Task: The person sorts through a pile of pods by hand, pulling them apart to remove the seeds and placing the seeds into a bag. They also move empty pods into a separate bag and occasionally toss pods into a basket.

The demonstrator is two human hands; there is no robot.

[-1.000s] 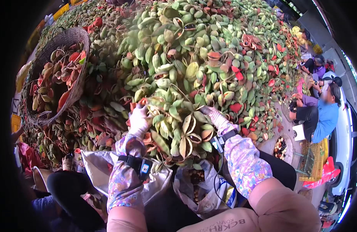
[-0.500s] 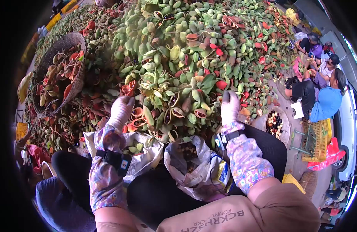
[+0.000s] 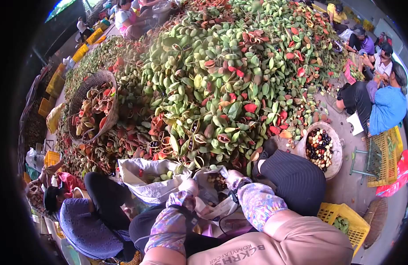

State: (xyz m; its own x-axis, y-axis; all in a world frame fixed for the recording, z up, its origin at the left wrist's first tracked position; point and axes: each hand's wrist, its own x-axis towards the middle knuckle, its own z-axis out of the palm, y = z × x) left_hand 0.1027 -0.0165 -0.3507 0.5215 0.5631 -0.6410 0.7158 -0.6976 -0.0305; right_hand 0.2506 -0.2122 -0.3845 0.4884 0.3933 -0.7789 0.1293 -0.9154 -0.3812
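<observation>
My left hand (image 3: 189,186), in a pale glove, is closed on the left rim of the white sack (image 3: 207,192) between my legs. At that sack's right rim, my right hand (image 3: 234,178) is closed on the edge, also gloved. Seeds show inside the opening. Just left of it, another white sack (image 3: 146,187) holds green pods. Beyond both sacks rises a large heap of green and red pods (image 3: 212,84), some split open with dark seeds showing.
A wicker basket (image 3: 112,84) of opened pods leans on the heap at left. A round basket (image 3: 338,164) of dark and pale seeds stands at right. Yellow crates (image 3: 356,227) lie around. A co-worker (image 3: 87,225) sits at left; others (image 3: 387,110) sit at right.
Both my hands have drawn back from over the heap to the sack's rim and closed on it. The view has shifted, showing more surroundings.
</observation>
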